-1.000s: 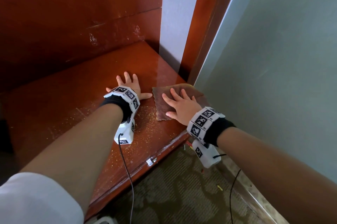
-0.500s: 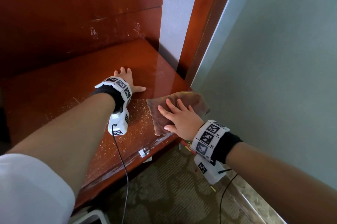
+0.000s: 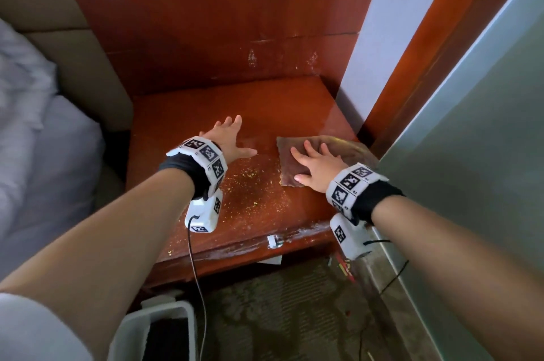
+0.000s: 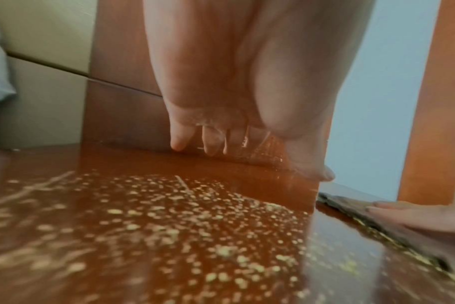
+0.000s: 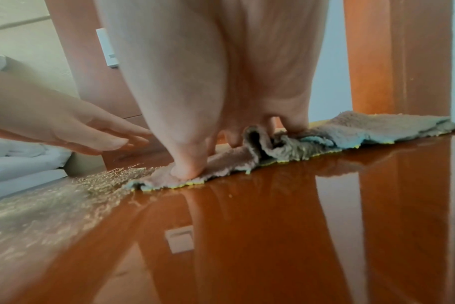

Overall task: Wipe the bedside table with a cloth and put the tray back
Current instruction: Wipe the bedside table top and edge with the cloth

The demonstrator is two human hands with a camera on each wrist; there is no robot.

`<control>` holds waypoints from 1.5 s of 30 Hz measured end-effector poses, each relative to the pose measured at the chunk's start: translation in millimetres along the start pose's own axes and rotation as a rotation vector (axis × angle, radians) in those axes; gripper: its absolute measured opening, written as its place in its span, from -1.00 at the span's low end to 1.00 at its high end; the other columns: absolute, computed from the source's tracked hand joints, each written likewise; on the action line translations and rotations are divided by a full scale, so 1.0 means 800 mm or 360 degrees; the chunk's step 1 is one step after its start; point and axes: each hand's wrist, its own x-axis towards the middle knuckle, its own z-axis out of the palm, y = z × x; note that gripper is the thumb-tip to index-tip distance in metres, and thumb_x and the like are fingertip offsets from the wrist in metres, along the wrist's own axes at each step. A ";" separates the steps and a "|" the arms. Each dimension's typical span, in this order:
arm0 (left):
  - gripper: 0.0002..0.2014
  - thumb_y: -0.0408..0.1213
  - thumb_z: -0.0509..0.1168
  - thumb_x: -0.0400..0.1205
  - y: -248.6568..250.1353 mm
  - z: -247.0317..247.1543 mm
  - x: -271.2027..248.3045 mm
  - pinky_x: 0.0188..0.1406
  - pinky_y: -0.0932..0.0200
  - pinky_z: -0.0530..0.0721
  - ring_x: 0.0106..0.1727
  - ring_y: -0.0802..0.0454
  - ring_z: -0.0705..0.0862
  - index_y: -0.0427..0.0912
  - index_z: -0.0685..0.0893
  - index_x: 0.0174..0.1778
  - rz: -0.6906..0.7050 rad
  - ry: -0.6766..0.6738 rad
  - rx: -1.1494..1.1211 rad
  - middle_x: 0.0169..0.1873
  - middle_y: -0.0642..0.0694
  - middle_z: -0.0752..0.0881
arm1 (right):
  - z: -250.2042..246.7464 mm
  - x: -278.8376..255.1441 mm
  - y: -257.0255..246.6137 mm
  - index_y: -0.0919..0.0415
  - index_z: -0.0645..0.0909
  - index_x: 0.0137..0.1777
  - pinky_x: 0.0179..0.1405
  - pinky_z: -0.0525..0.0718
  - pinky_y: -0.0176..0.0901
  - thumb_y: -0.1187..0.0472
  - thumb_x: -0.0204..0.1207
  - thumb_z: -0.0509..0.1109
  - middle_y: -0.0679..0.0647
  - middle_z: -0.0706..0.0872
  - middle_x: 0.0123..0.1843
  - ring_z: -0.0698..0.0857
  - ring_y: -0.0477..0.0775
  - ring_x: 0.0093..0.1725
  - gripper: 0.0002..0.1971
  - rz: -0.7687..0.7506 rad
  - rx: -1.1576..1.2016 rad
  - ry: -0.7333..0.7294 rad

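Wiping step now. Right hand (image 3: 316,168) flat, fingers straight, pressing brown cloth (image 3: 338,151) on right side of bench (image 3: 265,107). Left hand (image 3: 228,137) flat on bench, holding nothing. Yellow crumbs (image 3: 250,184) lie just left of cloth. Next: push cloth over crumbs. No tray seen.

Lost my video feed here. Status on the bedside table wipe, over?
Right hand flat on cloth, table's right edge. Left hand open on bare wood. Yellow crumbs between them. No tray in view.
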 end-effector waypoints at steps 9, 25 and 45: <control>-0.12 0.16 0.19 0.61 -0.055 -0.006 -0.043 0.65 -0.26 0.03 0.70 -0.12 -0.04 -0.08 -0.16 0.69 -0.0227 -0.0004 0.0000 0.68 -0.10 -0.09 | -0.024 0.045 -0.055 -0.15 -0.14 0.68 0.58 0.01 0.45 -0.07 0.69 0.08 0.02 -0.24 0.73 -0.20 0.39 0.68 -0.36 -0.0135 -0.0116 -0.0019; -0.15 0.15 0.18 0.62 -0.189 -0.010 -0.074 0.63 -0.25 0.13 0.69 -0.19 0.03 -0.16 -0.08 0.69 -0.0583 0.0081 -0.0171 0.68 -0.17 -0.02 | -0.048 0.097 -0.173 -0.12 -0.17 0.69 0.57 0.02 0.43 -0.05 0.70 0.09 0.05 -0.23 0.73 -0.21 0.41 0.67 -0.35 -0.0344 -0.0282 -0.0039; -0.27 0.04 0.15 0.68 -0.212 -0.025 -0.086 0.65 -0.14 0.14 0.69 -0.14 0.03 -0.15 -0.01 0.68 -0.0513 0.0128 -0.0238 0.68 -0.17 -0.03 | -0.053 0.105 -0.266 -0.14 -0.06 0.68 0.63 0.05 0.36 -0.06 0.68 0.14 0.04 -0.13 0.74 -0.11 0.31 0.70 -0.36 -0.0686 -0.0241 -0.0012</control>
